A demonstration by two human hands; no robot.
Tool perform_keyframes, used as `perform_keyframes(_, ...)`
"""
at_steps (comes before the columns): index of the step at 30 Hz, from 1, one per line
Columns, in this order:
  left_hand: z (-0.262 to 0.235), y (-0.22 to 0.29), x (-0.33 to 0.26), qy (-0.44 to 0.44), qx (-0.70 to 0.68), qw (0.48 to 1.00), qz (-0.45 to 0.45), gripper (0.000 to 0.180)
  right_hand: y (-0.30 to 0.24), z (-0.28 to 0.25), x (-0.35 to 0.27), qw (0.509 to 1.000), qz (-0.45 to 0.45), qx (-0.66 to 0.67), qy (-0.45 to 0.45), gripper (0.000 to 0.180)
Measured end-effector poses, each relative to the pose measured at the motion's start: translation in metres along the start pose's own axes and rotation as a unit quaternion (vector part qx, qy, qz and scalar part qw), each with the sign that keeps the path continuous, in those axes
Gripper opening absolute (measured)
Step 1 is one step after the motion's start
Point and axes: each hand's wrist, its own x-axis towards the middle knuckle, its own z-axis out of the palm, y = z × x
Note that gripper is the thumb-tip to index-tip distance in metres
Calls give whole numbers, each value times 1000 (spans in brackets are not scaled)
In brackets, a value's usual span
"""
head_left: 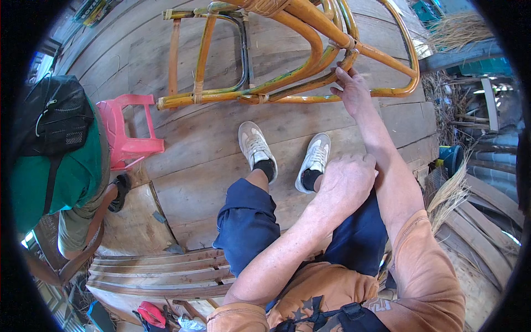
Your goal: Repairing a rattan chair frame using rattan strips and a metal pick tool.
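Note:
A rattan furniture frame [310, 77] of bent, glossy orange-brown poles, bound with strips at the joints, lies on the wooden floor ahead of me. My right hand [354, 91] reaches out to its right part, with fingertips on a curved pole near a bound joint [349, 44]. The thumb stands a little apart from the other fingers. Closer to me, my left hand [349, 176] is closed above my right knee, beside my right forearm. A small pale bit shows at its edge; what it holds is mostly hidden.
At left, a pink plastic stool [130, 130] stands near a person in green with a black bag [55, 119]. Stacked wooden slats [160, 274] lie behind my left leg. Dry fibre bundles [453, 191] and curved boards [481, 238] are on the right.

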Motion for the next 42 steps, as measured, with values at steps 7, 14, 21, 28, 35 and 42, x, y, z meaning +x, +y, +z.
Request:
perform_keyframes(7,4,-1,1,1,-1,1000,2,17,-16,-9,7,985,57,152,-64,35)
perform_keyframes(14,4,-1,1,-70,37,997,-28,19,-19,-9,11,965,63,202,-154,37)
perform_keyframes(21,20,-9,0,-111,71,990,-50,21,-16,-13,17,954,68,235,-171,43)
perform_keyframes(28,32,-9,0,-130,71,988,-48,20,-19,-16,16,950,70,236,-191,43)
perform_keyframes(35,39,-6,4,-133,77,987,-45,20,-7,-22,18,959,87,197,-185,37)
perform_keyframes(42,40,4,11,-162,83,982,-56,20,-15,-20,1,987,84,60,-120,34)
